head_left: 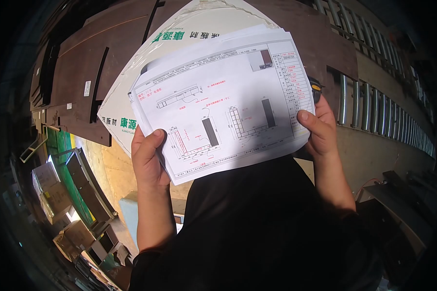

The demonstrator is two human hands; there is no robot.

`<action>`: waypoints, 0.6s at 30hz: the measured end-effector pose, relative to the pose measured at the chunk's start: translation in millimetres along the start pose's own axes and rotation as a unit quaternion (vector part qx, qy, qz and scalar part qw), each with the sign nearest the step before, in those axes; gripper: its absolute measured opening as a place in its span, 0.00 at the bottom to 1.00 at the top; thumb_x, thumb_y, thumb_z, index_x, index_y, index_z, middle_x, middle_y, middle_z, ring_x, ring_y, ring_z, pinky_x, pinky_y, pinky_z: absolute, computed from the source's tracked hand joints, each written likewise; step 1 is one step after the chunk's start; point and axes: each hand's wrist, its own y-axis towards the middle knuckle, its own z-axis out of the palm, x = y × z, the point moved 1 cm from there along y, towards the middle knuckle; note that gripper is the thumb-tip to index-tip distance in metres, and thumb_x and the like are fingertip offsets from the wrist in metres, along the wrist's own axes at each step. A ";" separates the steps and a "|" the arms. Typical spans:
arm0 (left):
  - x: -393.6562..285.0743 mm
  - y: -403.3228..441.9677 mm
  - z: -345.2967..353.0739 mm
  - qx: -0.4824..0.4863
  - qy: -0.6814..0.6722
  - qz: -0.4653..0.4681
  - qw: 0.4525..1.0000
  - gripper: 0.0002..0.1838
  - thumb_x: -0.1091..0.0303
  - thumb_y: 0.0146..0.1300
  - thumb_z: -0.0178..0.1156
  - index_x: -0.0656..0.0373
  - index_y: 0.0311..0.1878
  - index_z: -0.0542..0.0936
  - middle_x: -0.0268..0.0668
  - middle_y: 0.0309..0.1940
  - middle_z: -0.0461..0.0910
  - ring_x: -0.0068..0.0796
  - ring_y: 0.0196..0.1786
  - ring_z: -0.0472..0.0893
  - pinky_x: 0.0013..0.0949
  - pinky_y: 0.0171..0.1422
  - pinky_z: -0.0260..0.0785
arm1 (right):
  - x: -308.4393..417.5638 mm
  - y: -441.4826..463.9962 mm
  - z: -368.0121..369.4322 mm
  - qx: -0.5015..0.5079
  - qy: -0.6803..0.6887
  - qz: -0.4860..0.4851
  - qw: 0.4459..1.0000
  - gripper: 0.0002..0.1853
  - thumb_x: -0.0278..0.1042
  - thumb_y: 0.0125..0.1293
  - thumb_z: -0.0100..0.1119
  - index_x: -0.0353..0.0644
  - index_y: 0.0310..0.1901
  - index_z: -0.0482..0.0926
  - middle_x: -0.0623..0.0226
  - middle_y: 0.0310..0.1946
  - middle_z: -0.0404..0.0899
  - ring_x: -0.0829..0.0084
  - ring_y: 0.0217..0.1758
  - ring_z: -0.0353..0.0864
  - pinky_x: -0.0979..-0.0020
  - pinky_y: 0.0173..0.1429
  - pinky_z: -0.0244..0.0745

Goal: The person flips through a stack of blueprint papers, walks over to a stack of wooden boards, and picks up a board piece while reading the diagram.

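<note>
A stack of printed furniture drawings (204,104) is held up in front of me, tilted, with black line plans, red notes and a table of text down its right side. My left hand (149,156) grips the lower left edge, thumb on top and fingers behind the paper. At the right edge my right hand (323,130) pinches the stack the same way. A small black and yellow object (316,88) shows behind the right fingers; its kind is unclear. Shadow covers part of the top sheet.
Behind the papers lies a white board package (126,92) with green lettering. Dark brown panels (87,68) spread out at the back. A roller conveyor (364,104) runs along the right. Cardboard boxes (53,186) stand at the lower left.
</note>
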 end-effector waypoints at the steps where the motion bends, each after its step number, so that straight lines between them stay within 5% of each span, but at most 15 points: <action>1: 0.0 0.0 -0.3 0.002 0.000 0.000 1.000 0.29 0.78 0.65 0.54 0.71 0.70 0.67 0.56 0.59 0.80 0.44 0.56 0.86 0.44 0.60 0.83 | -0.1 0.1 0.3 0.000 0.000 0.000 1.000 0.32 0.31 0.61 0.73 0.34 0.65 0.71 0.57 0.57 0.82 0.68 0.59 0.83 0.66 0.66 0.75; 18: -2.8 -2.2 1.1 0.000 0.009 0.006 1.000 0.29 0.78 0.65 0.54 0.71 0.70 0.67 0.54 0.59 0.80 0.42 0.56 0.86 0.42 0.61 0.82 | -0.9 -0.9 0.1 0.000 0.006 0.000 1.000 0.32 0.30 0.62 0.73 0.34 0.65 0.71 0.57 0.58 0.82 0.68 0.60 0.83 0.65 0.67 0.75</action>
